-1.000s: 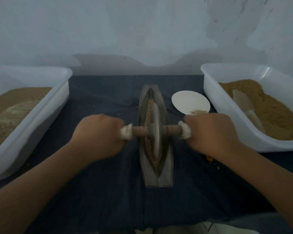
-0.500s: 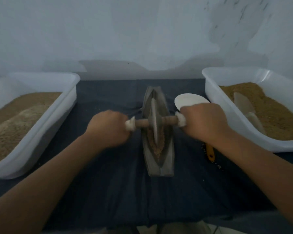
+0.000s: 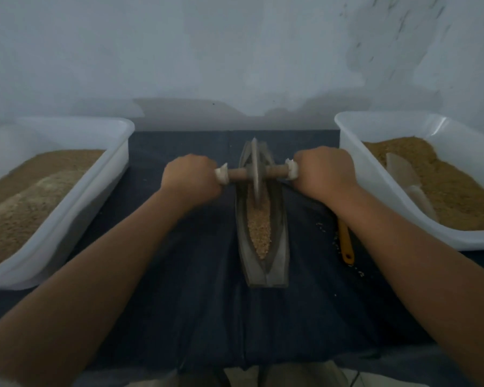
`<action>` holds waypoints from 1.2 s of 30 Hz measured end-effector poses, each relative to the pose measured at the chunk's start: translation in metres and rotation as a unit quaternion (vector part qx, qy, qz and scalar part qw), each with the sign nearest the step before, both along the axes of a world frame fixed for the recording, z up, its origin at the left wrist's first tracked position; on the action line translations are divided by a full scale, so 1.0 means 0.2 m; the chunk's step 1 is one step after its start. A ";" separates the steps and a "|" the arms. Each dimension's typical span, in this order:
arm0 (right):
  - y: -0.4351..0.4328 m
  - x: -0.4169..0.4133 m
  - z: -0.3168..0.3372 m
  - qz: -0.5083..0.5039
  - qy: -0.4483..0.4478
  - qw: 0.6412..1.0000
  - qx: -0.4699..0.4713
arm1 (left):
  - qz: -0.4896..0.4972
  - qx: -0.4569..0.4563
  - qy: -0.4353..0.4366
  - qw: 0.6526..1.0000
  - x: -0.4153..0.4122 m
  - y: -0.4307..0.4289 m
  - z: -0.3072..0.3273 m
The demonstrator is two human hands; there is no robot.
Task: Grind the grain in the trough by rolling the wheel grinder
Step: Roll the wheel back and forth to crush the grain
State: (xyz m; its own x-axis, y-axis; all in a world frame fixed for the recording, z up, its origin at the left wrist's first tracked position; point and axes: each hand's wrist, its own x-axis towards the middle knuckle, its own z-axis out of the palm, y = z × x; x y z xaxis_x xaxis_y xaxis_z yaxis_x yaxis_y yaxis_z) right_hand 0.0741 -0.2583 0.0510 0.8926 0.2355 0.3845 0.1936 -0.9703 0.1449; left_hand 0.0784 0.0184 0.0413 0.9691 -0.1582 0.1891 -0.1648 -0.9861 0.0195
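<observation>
A dark boat-shaped metal trough (image 3: 280, 247) lies lengthwise on the dark cloth at the centre. Tan grain (image 3: 260, 227) fills its groove from the middle to the near end. The wheel grinder (image 3: 255, 174), a thin metal disc on a wooden axle, stands upright in the far part of the trough. My left hand (image 3: 192, 181) grips the axle's left end and my right hand (image 3: 323, 171) grips its right end. White wrapping shows at both ends of the axle beside my fists.
A white tub (image 3: 76, 196) with tan meal stands at the left. Another white tub (image 3: 375, 191) at the right holds tan grain and a pale scoop (image 3: 403, 171). A yellow-handled tool (image 3: 345, 241) and loose grains lie under my right forearm. A pale wall closes the far side.
Both hands have rolled the wheel away from me, from the trough's middle to its far part. The grain in the near half now lies uncovered.
</observation>
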 end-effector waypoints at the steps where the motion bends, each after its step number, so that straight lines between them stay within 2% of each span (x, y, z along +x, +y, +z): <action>1: -0.02 -0.06 -0.01 0.020 0.017 1.000 -0.004 | -0.009 -0.007 0.013 1.000 -0.08 0.04 -0.04; 2: -0.04 -0.15 -0.03 0.041 0.026 0.999 -0.002 | -0.024 -0.007 0.013 1.000 -0.18 0.08 -0.07; 5: -0.12 -0.44 -0.11 0.097 -0.003 0.995 0.031 | -0.101 0.027 -0.089 0.991 -0.48 0.17 -0.12; 7: -0.15 -0.48 -0.16 0.101 -0.014 0.993 0.056 | -0.122 0.040 -0.117 0.985 -0.48 0.18 -0.09; 10: -0.09 -0.30 -0.16 0.040 -0.006 0.998 0.045 | -0.066 0.064 -0.057 0.994 -0.25 0.08 -0.04; 12: -0.04 -0.12 -0.12 0.014 -0.032 0.999 0.042 | -0.023 0.058 -0.036 0.997 -0.05 0.02 0.02; 14: 0.00 0.01 -0.06 -0.010 -0.018 0.999 0.034 | -0.005 0.040 -0.032 0.999 0.05 -0.02 0.06; 17: 0.00 -0.02 -0.02 -0.013 0.029 0.999 0.023 | -0.010 0.034 -0.017 0.999 -0.01 -0.03 0.06; 19: -0.04 -0.16 -0.05 0.008 0.022 0.999 0.023 | -0.033 0.045 -0.015 0.998 -0.15 0.03 0.01; 23: -0.13 -0.45 -0.14 0.095 0.009 0.994 0.048 | -0.093 0.054 -0.082 0.991 -0.44 0.14 -0.10; 26: -0.10 -0.37 -0.13 0.118 -0.048 0.990 0.066 | -0.071 0.025 -0.053 0.996 -0.39 0.14 -0.13; 28: -0.05 -0.22 -0.10 0.086 -0.072 0.993 0.048 | -0.027 0.014 -0.019 0.999 -0.22 0.07 -0.07; 31: 0.01 -0.02 -0.04 -0.009 -0.023 1.000 0.016 | 0.005 0.010 -0.018 1.000 -0.01 -0.02 0.03; 35: -0.02 -0.06 -0.05 -0.029 0.049 0.998 0.023 | -0.018 0.042 -0.001 0.999 -0.06 -0.03 0.07; 36: -0.04 -0.13 -0.08 -0.021 0.042 0.999 0.022 | -0.035 0.050 -0.012 0.998 -0.13 0.01 0.05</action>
State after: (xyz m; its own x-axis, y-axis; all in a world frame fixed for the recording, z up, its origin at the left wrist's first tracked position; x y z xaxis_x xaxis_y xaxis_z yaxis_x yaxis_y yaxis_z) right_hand 0.0482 -0.2671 0.0343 0.9309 0.1819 0.3168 0.1626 -0.9829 0.0868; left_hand 0.0525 0.0198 0.0510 0.9508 -0.2438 0.1912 -0.2316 -0.9692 -0.0838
